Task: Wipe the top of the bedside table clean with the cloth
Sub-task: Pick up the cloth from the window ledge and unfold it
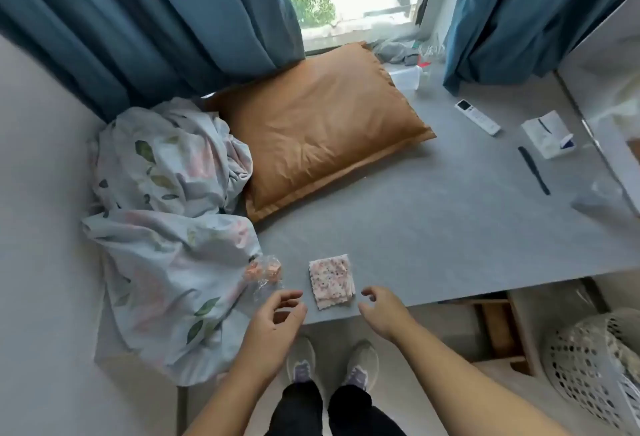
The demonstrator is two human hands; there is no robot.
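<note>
While both hands hover at the near edge of the grey table top (450, 228), nothing held in either. Cloth (332, 280) — small, folded, speckled pink and white — flat on the top, just beyond and between the two sets of fingers, touching neither. Long axis running away from the body, near end almost at the table's edge. Right hand (381, 311) closer: fingertips (367, 293) loosely curled and apart, just right of the cloth's near corner, so a short move left and forward probably enough for a pinch. Left hand (277, 318) a little further off, to the cloth's left, fingers (294, 294) half-open with thumb and forefinger spread, empty.

Just beyond the left fingers, a crinkled clear wrapper (265, 273) with something orange inside — contents too blurred to name. Further left, a floral sheet (166, 228) bunched up and spilling over the edge; beyond it, a tan pillow (318, 131). Far beyond the right fingers, well apart from the cloth: a white remote (477, 116), a dark comb (533, 171), a small white box (547, 134). Below and right of the right forearm, a perforated white basket (588, 366) on the floor, something pale inside, not identifiable.

Wiping not yet begun, by the look of it; cloth still to be picked up, and the loose items likely to obstruct a full pass.
</note>
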